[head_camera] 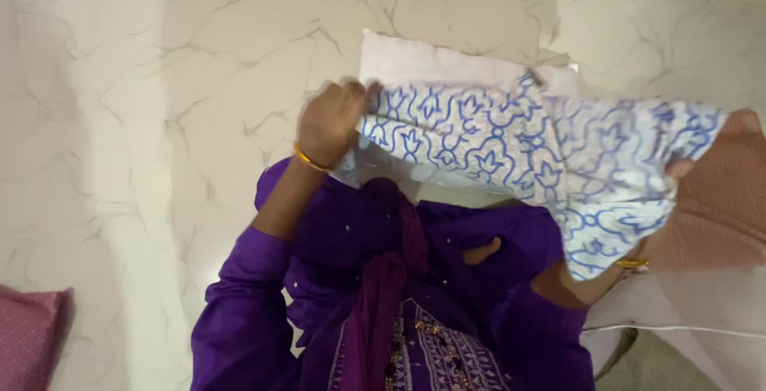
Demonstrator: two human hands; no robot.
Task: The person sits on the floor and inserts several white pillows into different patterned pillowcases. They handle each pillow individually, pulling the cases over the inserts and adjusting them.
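A white pillow [423,62] lies on the marble floor, partly inside a white pillowcase with a blue pattern [511,144]. My left hand [329,124], with a gold bangle at the wrist, grips the case's left edge. My right hand [674,174] is mostly hidden under the case's right side and holds it up; a gold bangle shows at that wrist. My purple sleeves and purple embroidered dress fill the lower middle of the view.
White marble floor [159,80] spreads to the left and back. A pink cushion [722,207] lies at the right, another pink one [28,335] at the bottom left. White cloth and an olive piece [662,359] lie at the bottom right.
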